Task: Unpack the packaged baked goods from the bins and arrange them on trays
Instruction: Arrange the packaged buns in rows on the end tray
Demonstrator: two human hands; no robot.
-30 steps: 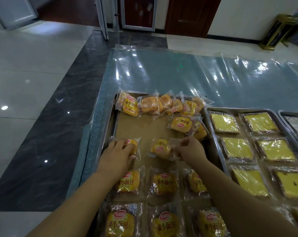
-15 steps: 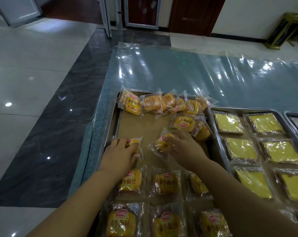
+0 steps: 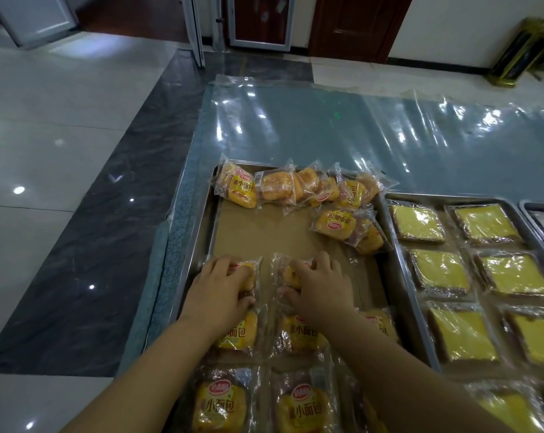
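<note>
While left hand (image 3: 220, 289) and right hand (image 3: 319, 287) each clasp a bread packet (image 3: 249, 270), six-o'clock rows (image 3: 236, 335) lie arranged; the twelve-o'clock heap (image 3: 277, 189) likely awaits sorting.

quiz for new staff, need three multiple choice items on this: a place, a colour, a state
1. Loose bun heap lies: A on floor; B left tray's far end; C on cakes.
2. Cake slices' tops: A pink; B white; C yellow.
3. Hands: A each holds a bun packet; B hang free; C lift a tray.
B: heap sits at that tray's far end. C: yellow tops. A: left hand on left packet, right hand on middle packet.
</note>
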